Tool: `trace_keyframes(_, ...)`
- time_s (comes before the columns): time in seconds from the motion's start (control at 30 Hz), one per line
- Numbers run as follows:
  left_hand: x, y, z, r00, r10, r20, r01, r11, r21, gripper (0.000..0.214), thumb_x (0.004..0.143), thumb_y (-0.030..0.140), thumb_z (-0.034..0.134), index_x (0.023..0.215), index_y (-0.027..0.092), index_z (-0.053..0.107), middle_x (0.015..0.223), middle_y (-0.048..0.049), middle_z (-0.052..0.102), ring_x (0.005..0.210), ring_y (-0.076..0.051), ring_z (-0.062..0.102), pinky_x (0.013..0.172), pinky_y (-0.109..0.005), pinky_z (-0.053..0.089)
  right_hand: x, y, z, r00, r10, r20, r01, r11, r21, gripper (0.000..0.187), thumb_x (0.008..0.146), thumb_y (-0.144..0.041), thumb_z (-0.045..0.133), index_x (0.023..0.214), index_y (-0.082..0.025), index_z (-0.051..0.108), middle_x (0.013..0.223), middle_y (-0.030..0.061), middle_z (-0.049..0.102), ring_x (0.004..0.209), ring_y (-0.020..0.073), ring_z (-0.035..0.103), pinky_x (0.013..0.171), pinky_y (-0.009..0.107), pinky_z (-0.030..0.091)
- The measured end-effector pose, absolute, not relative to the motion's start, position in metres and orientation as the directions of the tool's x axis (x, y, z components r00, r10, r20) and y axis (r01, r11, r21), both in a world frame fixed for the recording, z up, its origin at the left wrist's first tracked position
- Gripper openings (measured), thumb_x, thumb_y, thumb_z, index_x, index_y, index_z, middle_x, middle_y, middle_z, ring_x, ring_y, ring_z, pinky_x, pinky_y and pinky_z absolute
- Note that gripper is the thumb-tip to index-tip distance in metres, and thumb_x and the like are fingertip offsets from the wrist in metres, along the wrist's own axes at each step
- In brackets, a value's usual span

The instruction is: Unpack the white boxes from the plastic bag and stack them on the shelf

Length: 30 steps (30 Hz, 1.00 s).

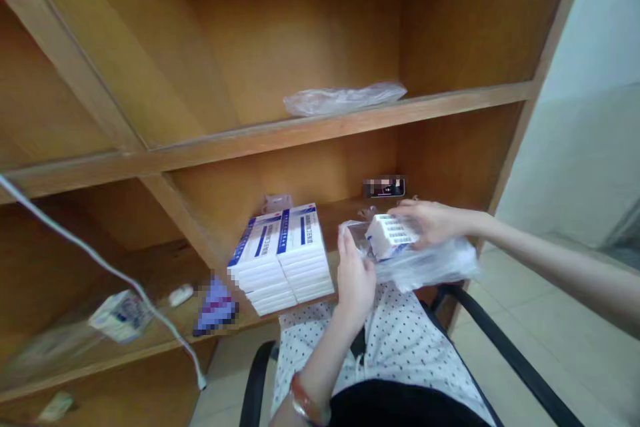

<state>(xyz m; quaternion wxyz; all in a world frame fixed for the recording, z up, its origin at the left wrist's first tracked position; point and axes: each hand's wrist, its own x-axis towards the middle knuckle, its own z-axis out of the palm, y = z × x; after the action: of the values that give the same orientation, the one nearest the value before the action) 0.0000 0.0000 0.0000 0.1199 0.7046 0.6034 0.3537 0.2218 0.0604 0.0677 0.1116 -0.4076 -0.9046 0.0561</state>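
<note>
R hand [435, 223]: fingers curled down over small white box [393, 237] w/ printed label, holding it, box partly in clear plastic bag [425, 265]. L hand [355, 283]: fingers upright, close together, pressed on bag's near end. Box & bag held up over lap, just off edge of wooden shelf [345, 213]. On shelf, near L hand: stack of white & blue boxes [280, 257]; behind it, pixelated dark item [384, 187]. Below: polka-dot clothing [395, 340], black chair armrest [510, 353]. Bracelet [300, 400] on L wrist. Crumpled plastic [345, 100] on shelf above.
</note>
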Motion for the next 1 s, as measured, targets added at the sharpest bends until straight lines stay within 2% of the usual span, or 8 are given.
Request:
trace_keyframes(0.17, -0.004, -0.006, 0.001, 0.042, 0.948, 0.314, 0.807, -0.217, 0.548, 0.088, 0.075, 0.008, 0.048, 0.15, 0.012, 0.002, 0.157, -0.0153, 0.001, 0.137, -0.033, 0.032, 0.102, -0.041, 0.044, 0.206, 0.069, 0.064, -0.689, 0.716, 0.107, 0.696, 0.696, -0.179, 0.082, 0.059, -0.037, 0.075, 0.135, -0.022, 0.046, 0.118, 0.012, 0.057, 0.099, 0.0307, 0.06, 0.085, 0.042, 0.047)
trace_keyframes(0.43, -0.007, -0.01, 0.011, 0.008, 0.932, 0.362, 0.887, -0.173, 0.428, 0.092, 0.072, 0.007, 0.049, 0.149, 0.009, 0.0, 0.156, -0.0192, -0.003, 0.125, -0.038, 0.046, 0.09, -0.044, 0.051, 0.197, 0.068, 0.073, -0.718, 0.696, 0.029, 0.673, 0.704, -0.226, 0.085, 0.058, -0.033, 0.075, 0.136, -0.021, 0.045, 0.125, 0.0122, 0.055, 0.104, 0.031, 0.057, 0.089, 0.042, 0.045)
trace_keyframes(0.57, -0.007, -0.005, 0.013, -0.042, 0.914, 0.403, 0.881, -0.156, 0.446, 0.09, 0.075, 0.008, 0.046, 0.15, 0.011, -0.002, 0.155, -0.0229, 0.002, 0.114, -0.038, 0.056, 0.087, -0.045, 0.051, 0.193, 0.063, 0.078, -0.748, 0.663, 0.021, 0.636, 0.725, -0.263, 0.086, 0.06, -0.031, 0.074, 0.139, -0.022, 0.041, 0.127, 0.0118, 0.052, 0.106, 0.0296, 0.055, 0.092, 0.042, 0.042)
trace_keyframes(0.7, -0.005, -0.001, 0.02, -0.05, 0.911, 0.409, 0.868, -0.163, 0.469, 0.086, 0.078, 0.008, 0.043, 0.149, 0.01, -0.004, 0.153, -0.0269, 0.008, 0.104, -0.034, 0.062, 0.082, -0.044, 0.053, 0.191, 0.062, 0.08, -0.749, 0.662, 0.031, 0.636, 0.732, -0.245, 0.087, 0.062, -0.033, 0.074, 0.141, -0.025, 0.039, 0.128, 0.0107, 0.052, 0.112, 0.0312, 0.052, 0.098, 0.047, 0.036)
trace_keyframes(0.8, -0.002, -0.003, 0.029, -0.032, 0.898, 0.439, 0.883, -0.181, 0.434, 0.084, 0.078, 0.006, 0.042, 0.15, 0.01, -0.001, 0.153, -0.0253, 0.012, 0.11, -0.036, 0.058, 0.081, -0.045, 0.053, 0.189, 0.063, 0.08, -0.748, 0.663, 0.037, 0.639, 0.734, -0.229, 0.087, 0.061, -0.033, 0.074, 0.141, -0.026, 0.039, 0.13, 0.0098, 0.052, 0.116, 0.0324, 0.048, 0.101, 0.05, 0.031)
trace_keyframes(1.0, -0.001, -0.009, 0.047, 0.014, 0.878, 0.479, 0.904, -0.215, 0.369, 0.072, 0.078, 0.002, 0.041, 0.147, 0.008, 0.018, 0.147, -0.0232, 0.03, 0.117, -0.034, 0.053, 0.09, -0.044, 0.05, 0.18, 0.072, 0.073, -0.764, 0.644, 0.041, 0.616, 0.747, -0.249, 0.089, 0.058, -0.033, 0.076, 0.14, -0.023, 0.04, 0.135, 0.0096, 0.052, 0.118, 0.0317, 0.049, 0.101, 0.046, 0.032)
